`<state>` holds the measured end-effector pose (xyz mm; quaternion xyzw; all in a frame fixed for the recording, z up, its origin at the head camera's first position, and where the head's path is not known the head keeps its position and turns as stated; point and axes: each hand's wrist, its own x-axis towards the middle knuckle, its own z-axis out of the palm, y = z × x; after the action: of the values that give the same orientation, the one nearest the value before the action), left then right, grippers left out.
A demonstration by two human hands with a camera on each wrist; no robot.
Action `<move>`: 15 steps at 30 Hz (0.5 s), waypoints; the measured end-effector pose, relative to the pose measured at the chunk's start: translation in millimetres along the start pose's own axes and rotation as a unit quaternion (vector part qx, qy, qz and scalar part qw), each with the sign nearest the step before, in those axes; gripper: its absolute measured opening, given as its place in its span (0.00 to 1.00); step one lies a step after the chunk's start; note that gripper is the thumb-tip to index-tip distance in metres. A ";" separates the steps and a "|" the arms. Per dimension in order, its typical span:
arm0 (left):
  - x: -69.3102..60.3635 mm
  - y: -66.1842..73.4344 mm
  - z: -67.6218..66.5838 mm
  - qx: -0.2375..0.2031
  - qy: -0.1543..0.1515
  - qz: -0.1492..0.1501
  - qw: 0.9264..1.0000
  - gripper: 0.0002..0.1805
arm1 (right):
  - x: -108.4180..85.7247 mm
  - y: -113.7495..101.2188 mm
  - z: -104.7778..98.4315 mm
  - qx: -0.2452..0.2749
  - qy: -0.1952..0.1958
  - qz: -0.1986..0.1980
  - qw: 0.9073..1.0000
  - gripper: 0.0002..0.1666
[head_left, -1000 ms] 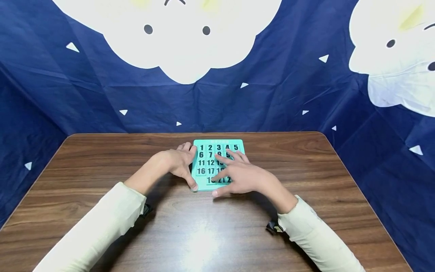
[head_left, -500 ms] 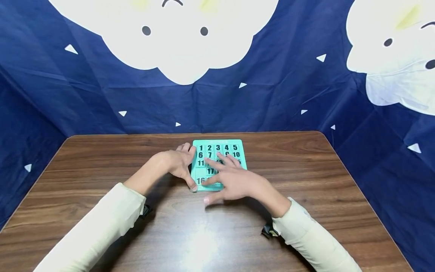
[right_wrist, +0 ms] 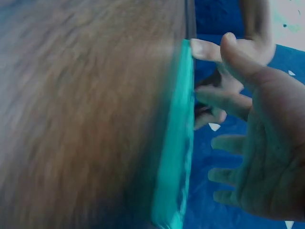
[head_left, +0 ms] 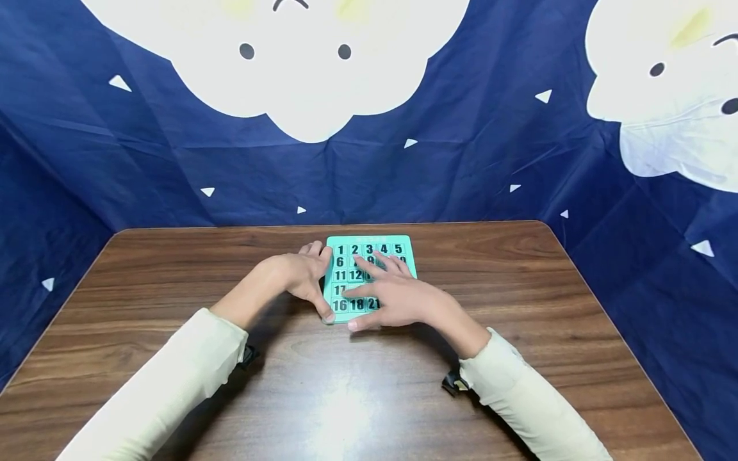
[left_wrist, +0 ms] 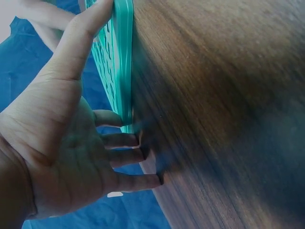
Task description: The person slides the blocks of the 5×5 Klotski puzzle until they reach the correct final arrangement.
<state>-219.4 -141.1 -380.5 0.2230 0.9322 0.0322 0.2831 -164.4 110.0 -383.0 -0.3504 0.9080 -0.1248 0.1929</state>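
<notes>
A turquoise sliding number puzzle (head_left: 369,239) lies flat near the table's far edge. My left hand (head_left: 305,275) rests along its left side, thumb at the near left corner and fingers extended. In the left wrist view the thumb touches the puzzle (left_wrist: 125,62) and the index fingertip meets its side. Spread fingers of my right hand (head_left: 400,298) reach over the tiles, the index fingertip at tile 17 (head_left: 337,291). Below that are tile 16 (head_left: 340,305), tile 18 (head_left: 357,305) and tile 21 (head_left: 373,304). The right hand covers several tiles on the right.
The brown wooden table (head_left: 346,397) carries a bright glare spot near its front. A dark blue cloth (head_left: 230,166) with white clouds hangs behind and beside it. Each wrist wears a small black device, such as the right one (head_left: 452,383).
Tile 16 has slid down into the bottom-left corner, then tile 17 left into the space above it. My right hand has shifted left; the left hand stays at the puzzle's side.
</notes>
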 end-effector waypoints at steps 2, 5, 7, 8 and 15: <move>-0.1 -0.6 0.4 0.000 0.001 0.000 1.000 0.71 | -6.4 1.7 -1.5 -0.001 0.001 -0.006 1.000 0.38; -0.3 -0.7 0.2 0.001 0.003 0.000 1.000 0.71 | -12.0 4.7 -1.7 -0.009 0.001 -0.002 1.000 0.36; -0.1 -0.4 0.0 0.003 0.003 0.001 1.000 0.71 | -11.6 7.1 -1.3 -0.019 0.003 0.010 1.000 0.37; 0.0 -0.3 -0.1 0.004 0.003 0.001 1.000 0.71 | -10.4 8.6 -1.2 -0.023 0.005 0.016 1.000 0.37; 2.3 -0.3 0.1 0.007 0.002 0.002 1.000 0.71 | -18.8 19.4 -6.2 -0.017 0.018 0.025 0.999 0.37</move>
<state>-221.1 -140.4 -381.8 0.2264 0.9326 0.0264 0.2799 -165.7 137.5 -379.5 -0.3288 0.9216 -0.1114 0.1734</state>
